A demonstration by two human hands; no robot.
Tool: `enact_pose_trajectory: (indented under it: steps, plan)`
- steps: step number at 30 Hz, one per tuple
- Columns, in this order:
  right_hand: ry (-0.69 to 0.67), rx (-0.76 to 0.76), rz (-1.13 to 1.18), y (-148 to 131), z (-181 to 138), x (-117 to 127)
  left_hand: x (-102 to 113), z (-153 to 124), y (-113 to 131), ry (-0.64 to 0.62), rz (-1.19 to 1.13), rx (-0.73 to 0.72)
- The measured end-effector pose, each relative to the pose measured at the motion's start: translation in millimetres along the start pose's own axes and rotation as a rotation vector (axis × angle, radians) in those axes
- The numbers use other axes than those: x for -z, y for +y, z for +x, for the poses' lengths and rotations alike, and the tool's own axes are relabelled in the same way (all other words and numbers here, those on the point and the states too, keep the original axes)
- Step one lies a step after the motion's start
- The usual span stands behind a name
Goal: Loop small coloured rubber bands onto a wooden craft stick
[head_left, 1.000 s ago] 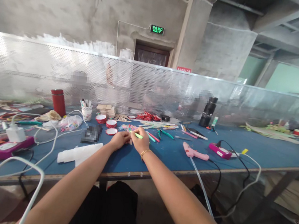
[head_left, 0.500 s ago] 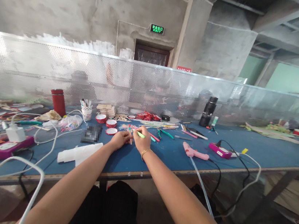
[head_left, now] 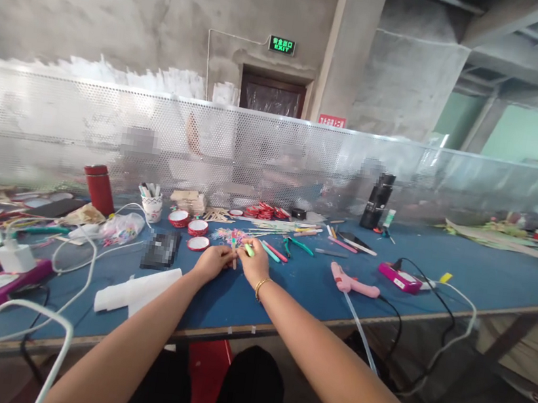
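Note:
Both my hands meet on the blue table (head_left: 288,283) in front of me. My right hand (head_left: 255,262) is closed around a small light-green pen-like stick (head_left: 249,250). My left hand (head_left: 213,261) is pinched on a thin stick-like piece (head_left: 234,260) right beside it; I cannot make out what the piece is. A scatter of small colourful bits (head_left: 229,234) lies just beyond my fingers. Green-handled pliers (head_left: 296,243) and pink and green sticks (head_left: 275,252) lie to the right of my hands.
A pink glue gun (head_left: 352,281) and a magenta charger (head_left: 396,277) with cables lie at right. Red round lids (head_left: 197,226), a red flask (head_left: 99,188), a cup (head_left: 152,206) and a black bottle (head_left: 378,201) stand further back. A perforated metal screen (head_left: 60,128) backs the table. White cables (head_left: 66,267) trail at left.
My hands have stayed together on the same spot, the right hand shifting the green stick slightly. The camera tilted down and a red stool came into view below the table.

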State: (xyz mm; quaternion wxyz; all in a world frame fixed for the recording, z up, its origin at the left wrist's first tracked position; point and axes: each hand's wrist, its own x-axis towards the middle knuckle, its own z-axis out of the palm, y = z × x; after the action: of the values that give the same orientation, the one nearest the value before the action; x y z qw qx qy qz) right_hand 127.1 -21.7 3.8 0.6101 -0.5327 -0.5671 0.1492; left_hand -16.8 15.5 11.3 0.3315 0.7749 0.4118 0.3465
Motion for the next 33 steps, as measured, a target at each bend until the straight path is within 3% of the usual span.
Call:
enact_pose_trajectory:
  steps: [6, 13, 15, 18, 22, 24, 27, 33]
  plan:
    - [-0.076, -0.056, 0.204, 12.0, 10.2, -5.3, 3.7, 1.4, 3.8, -0.024, 0.003, 0.057]
    - [-0.210, -0.124, 0.375, 2.0, 21.0, -5.7, 12.9, -1.8, 23.4, -0.079, -0.045, 0.215]
    - [-0.193, -0.126, 0.407, -1.4, 22.5, -8.3, 31.7, -9.0, 29.2, -0.058, 0.104, 0.170]
    - [-0.143, -0.116, 0.419, -4.0, 23.7, -10.5, 78.3, -22.7, 25.8, 0.126, 0.373, 0.153]
    - [-0.104, -0.105, 0.409, -4.9, 24.2, -8.4, 138.1, -33.7, -2.3, 0.329, 0.845, 0.391]
    - [-0.097, -0.117, 0.427, -5.7, 24.2, -6.8, 151.4, -32.4, -16.8, 0.318, 0.948, 0.511]
    - [-0.095, -0.132, 0.450, -7.0, 24.0, -5.1, 150.5, -23.8, -26.9, 0.269, 0.959, 0.592]
    - [-0.081, -0.120, 0.420, -6.5, 23.9, -3.4, 128.9, -3.4, -19.9, 0.248, 0.965, 0.609]
